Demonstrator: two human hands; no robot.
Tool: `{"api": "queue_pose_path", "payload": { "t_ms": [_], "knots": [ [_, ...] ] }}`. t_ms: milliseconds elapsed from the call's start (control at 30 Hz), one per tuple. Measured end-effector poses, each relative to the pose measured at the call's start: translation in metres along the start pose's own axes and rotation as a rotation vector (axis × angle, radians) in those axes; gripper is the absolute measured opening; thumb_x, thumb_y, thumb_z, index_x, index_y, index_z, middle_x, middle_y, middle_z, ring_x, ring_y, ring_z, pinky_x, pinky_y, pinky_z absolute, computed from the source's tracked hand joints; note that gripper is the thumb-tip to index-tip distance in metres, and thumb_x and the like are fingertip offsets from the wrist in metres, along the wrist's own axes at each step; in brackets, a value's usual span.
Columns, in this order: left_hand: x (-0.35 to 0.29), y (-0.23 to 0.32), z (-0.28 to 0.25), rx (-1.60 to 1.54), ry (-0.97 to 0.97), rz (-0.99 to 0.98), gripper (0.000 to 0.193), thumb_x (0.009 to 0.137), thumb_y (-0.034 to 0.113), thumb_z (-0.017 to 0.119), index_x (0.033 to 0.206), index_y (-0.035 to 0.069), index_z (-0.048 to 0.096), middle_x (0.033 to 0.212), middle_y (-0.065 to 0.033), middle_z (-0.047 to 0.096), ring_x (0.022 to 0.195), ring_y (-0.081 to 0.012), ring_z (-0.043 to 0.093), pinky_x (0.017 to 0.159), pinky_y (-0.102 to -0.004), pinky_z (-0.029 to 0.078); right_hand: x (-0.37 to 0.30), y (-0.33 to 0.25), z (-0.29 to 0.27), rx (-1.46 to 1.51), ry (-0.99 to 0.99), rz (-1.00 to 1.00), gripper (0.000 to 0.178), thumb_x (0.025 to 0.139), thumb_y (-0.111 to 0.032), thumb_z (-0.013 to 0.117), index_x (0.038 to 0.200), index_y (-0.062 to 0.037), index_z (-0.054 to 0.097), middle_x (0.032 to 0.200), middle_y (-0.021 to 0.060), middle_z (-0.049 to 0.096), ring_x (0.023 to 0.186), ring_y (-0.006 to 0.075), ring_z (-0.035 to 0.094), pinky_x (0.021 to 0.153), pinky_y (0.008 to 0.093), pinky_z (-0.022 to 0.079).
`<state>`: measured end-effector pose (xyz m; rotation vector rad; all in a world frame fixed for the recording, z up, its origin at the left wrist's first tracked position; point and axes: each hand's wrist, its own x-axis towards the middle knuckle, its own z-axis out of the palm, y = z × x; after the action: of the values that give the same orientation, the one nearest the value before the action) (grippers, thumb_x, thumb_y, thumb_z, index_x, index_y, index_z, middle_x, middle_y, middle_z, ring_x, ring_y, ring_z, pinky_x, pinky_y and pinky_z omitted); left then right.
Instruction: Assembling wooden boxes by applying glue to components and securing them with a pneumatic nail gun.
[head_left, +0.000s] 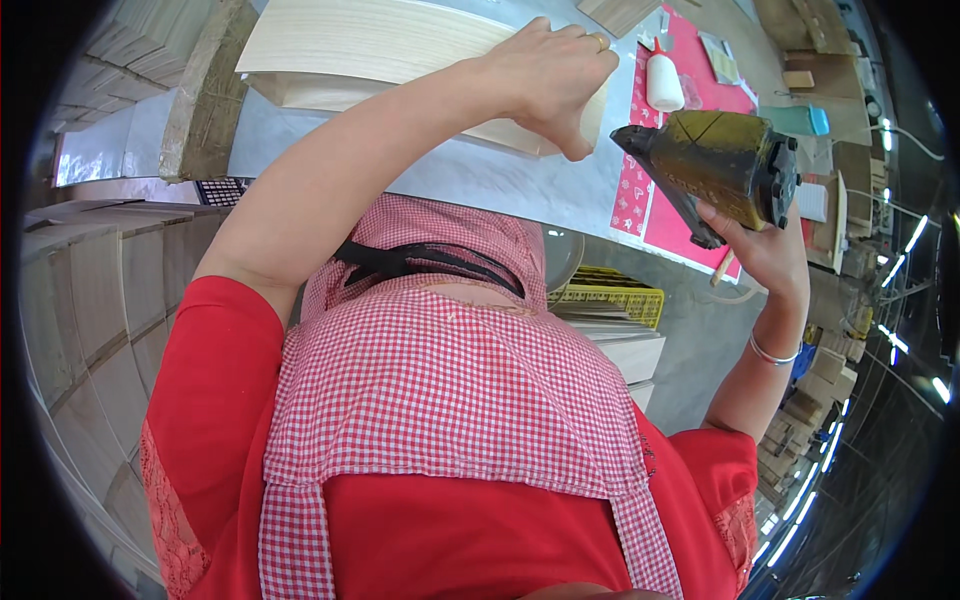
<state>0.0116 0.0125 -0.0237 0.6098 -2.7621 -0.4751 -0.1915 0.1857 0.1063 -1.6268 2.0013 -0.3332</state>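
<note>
Clamps right grip on nail gun near upper-right white bottle, rests left grip on wooden box, cannot tell if clamped.

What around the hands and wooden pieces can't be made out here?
In the head view:
Right hand: most fingers, hidden behind the nail gun.
Left hand: palm, hidden by its own back, leaving its grip unclear.
Wooden assembly: inside, mostly under its top board.
Brown board: cut off by the upper edge.
</note>
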Motion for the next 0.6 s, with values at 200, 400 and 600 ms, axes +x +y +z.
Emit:
{"api": "queue_pose_path", "payload": {
  "t_ms": [200,400,600],
  "knots": [
    [0.0,0.0,0.001,-0.033,0.015,-0.003,0.074,0.057,0.036,0.083,0.117,0.001,0.058,0.112,-0.0138,0.061,0.109,-0.028,0.058,0.089,-0.0401,0.044,0.003,-0.007,0.0,-0.041,-0.044,-0.096,0.039,0.082,-0.006,0.08,0.115,0.0037,0.062,0.107,0.0092,0.071,0.095,0.0152,0.066,0.084,0.0309,0.053],
    [0.001,-0.001,0.003,-0.026,0.005,-0.01,0.075,0.058,0.037,0.084,0.118,0.001,0.058,0.112,-0.0137,0.061,0.108,-0.0281,0.058,0.089,-0.0396,0.044,0.007,-0.003,0.004,-0.02,-0.03,-0.147,0.038,0.08,-0.007,0.082,0.112,0.0033,0.064,0.104,0.0099,0.072,0.092,0.0156,0.067,0.082,0.0311,0.053],
    [0.0,-0.001,0.002,-0.028,0.021,-0.003,0.076,0.057,0.037,0.084,0.118,0.0,0.058,0.109,-0.0143,0.061,0.107,-0.0283,0.059,0.089,-0.0393,0.044,0.01,-0.006,0.003,-0.055,-0.051,-0.166,0.042,0.079,-0.006,0.082,0.115,0.0036,0.063,0.107,0.0098,0.071,0.094,0.0158,0.066,0.084,0.031,0.053]
  ]
}}
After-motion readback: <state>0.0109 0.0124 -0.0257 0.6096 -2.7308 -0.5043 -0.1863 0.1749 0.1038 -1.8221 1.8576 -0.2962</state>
